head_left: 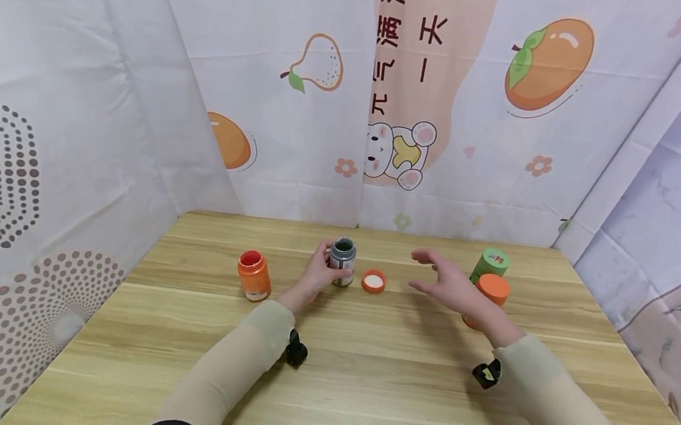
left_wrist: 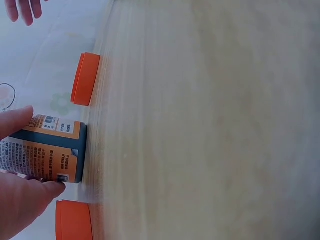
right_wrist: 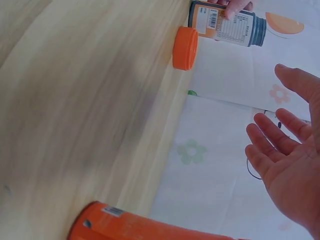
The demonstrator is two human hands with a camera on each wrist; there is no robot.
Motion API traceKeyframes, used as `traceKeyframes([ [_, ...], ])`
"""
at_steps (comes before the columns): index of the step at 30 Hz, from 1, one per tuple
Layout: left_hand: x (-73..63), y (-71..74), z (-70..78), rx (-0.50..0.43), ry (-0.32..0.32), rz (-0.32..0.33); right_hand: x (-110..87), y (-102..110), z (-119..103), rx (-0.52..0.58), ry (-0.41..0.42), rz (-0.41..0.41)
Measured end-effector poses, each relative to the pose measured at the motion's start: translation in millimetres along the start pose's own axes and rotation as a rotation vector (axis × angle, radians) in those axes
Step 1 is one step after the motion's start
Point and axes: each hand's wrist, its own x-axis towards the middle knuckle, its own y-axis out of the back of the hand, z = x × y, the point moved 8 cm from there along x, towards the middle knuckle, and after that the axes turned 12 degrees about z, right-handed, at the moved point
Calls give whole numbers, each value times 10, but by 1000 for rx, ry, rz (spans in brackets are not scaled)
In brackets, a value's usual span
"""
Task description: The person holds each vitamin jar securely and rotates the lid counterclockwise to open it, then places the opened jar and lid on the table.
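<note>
My left hand [head_left: 318, 273] holds a dark grey bottle [head_left: 343, 261] with an uncapped mouth, thumb and fingers on opposite sides of its body. The bottle stands upright on the table, and its orange-and-white printed label [left_wrist: 55, 162] shows in the left wrist view. Just right of it lies an orange cap [head_left: 373, 281], pale inside facing up. My right hand [head_left: 452, 286] hovers above the table to the right of that cap, fingers spread and slightly bent, holding nothing. In the left wrist view, a second cap-like orange piece [left_wrist: 75, 221] appears beside the bottle.
An uncapped orange bottle [head_left: 254, 276] stands left of my left forearm. Beyond my right wrist are an orange-lidded container [head_left: 493, 288], partly hidden by the wrist, and a green-lidded container [head_left: 493, 259]. The wooden table [head_left: 349, 389] ends at a printed curtain [head_left: 298, 141].
</note>
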Motion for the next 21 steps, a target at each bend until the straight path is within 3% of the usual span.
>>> traceKeyframes([
  [8, -2, 46, 10, 35, 3, 14, -45, 152, -89, -30, 21, -2],
  [21, -162, 152, 365, 179, -122, 33, -158, 443, -125, -33, 86, 73],
])
